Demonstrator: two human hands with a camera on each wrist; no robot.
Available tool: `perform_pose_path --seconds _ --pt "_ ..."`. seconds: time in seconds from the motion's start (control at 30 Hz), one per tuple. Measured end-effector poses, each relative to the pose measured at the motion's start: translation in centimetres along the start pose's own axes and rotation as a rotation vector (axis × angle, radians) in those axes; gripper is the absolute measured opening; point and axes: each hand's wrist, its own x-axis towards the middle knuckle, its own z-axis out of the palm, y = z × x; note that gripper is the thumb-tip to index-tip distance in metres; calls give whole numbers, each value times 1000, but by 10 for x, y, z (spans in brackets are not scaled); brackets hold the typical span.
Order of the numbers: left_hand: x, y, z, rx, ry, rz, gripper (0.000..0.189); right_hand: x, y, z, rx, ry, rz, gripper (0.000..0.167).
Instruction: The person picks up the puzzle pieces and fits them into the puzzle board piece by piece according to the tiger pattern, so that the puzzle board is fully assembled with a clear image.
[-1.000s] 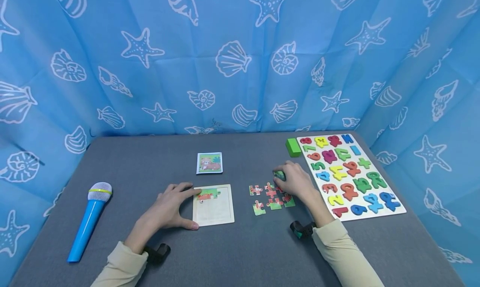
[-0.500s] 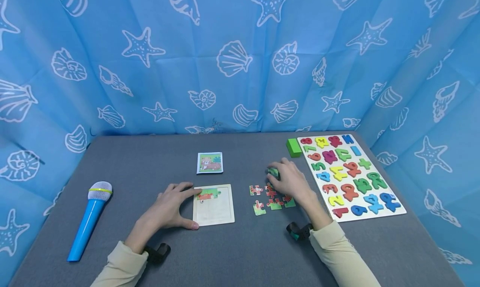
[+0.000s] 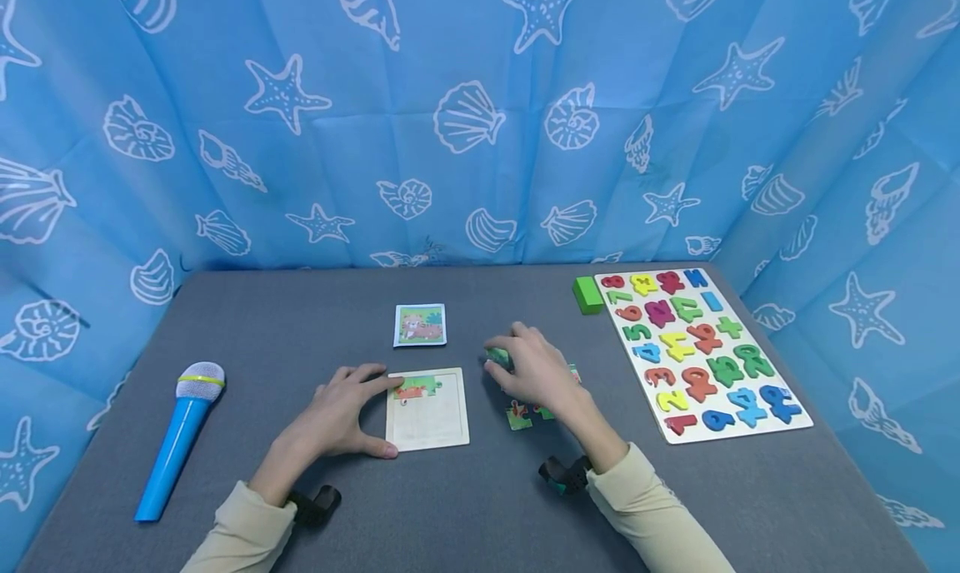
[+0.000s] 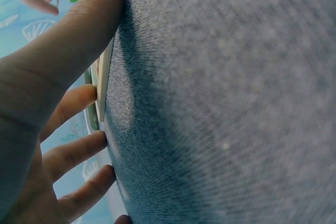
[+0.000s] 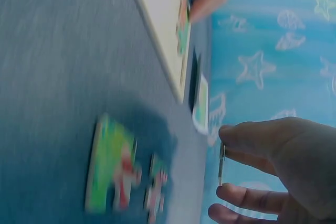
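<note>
In the head view my left hand (image 3: 341, 415) lies at the left side of a pale wooden puzzle tray (image 3: 431, 427). Its index finger touches the upper left corner and its thumb lies by the near left corner, fingers spread. Joined green and orange puzzle pieces (image 3: 422, 386) lie in the tray's upper left. To the right of the tray, my right hand (image 3: 536, 369) pinches a mostly green puzzle piece (image 3: 498, 358) above the table; the right wrist view shows this puzzle piece (image 5: 221, 165) edge-on between thumb and fingers. Loose puzzle pieces (image 3: 517, 416) lie beneath that hand, partly hidden.
A small picture card (image 3: 420, 326) lies behind the tray. At the far right are a green block (image 3: 587, 295) and a white number board (image 3: 656, 411) with coloured pieces. A blue toy microphone (image 3: 176, 448) lies at the left. A shell-patterned curtain (image 3: 468, 165) hangs behind the table.
My right hand has moved left with the green puzzle piece, from beyond the loose pieces toward the tray, and now covers some of them. The left hand has stayed in place.
</note>
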Motion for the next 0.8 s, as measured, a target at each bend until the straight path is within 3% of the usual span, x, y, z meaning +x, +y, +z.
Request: perform_pose_path --seconds 0.4,0.6,0.8 --pt "1 -1 -1 -3 -21 -8 102 9 -47 19 -9 -106 -97 29" --pt "1 -1 -1 -9 -25 -4 102 13 -56 29 -47 -153 -76 29" --pt "1 -2 -1 -9 -26 -1 102 15 -56 37 -97 -149 -68 31"
